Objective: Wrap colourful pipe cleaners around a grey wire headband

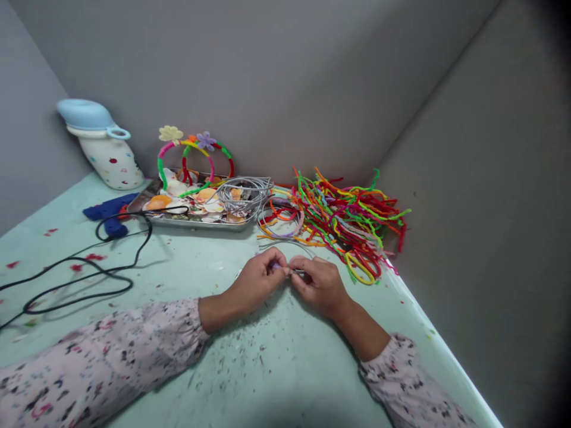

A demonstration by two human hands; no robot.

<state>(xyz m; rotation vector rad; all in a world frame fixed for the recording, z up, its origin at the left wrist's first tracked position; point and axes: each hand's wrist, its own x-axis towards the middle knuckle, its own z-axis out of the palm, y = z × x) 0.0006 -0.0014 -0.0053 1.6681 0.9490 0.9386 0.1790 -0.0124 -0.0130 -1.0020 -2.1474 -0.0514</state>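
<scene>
Both hands are doing the same thing here, meeting at the middle of the pale green surface (223, 368). The left hand (259, 279) is nearly closed, with its fingers curled in and thumb and forefinger pinched on a tiny lilac piece (277, 267). The right hand (319, 285) comes in from the other side, also curled tight, and its fingertips (292, 273) nip the same piece, right up against the left hand's fingertips. The piece is way too small to say what it is, just a soft purple bit, held just above the surface between the two hands.

Pose-wise, both forearms lie low across the surface and angle inward so they make a V pointing away from the person. The wrists are down and the knuckles up. The left arm comes in long from the lower left in a floral sleeve (111, 356), and the right arm is shorter from the lower right.

Other stuff around:
- A big messy pile of pipe cleaners (343, 220) in red, green, orange and yellow sits just beyond the right hand, against the grey wall.
- A metal tray (191, 223) further back holds shell-like bits and a bundle of grey wire hoops (243, 193).
- Two wrapped hoops with flowers (191, 154) stand up at the back of the tray.
- A blue glue gun (109, 213) lies left of the tray, and a black cord (89, 270) loops across the surface.
- A white spotted jug (107, 154) with a blue lid leans in the far left corner.
</scene>
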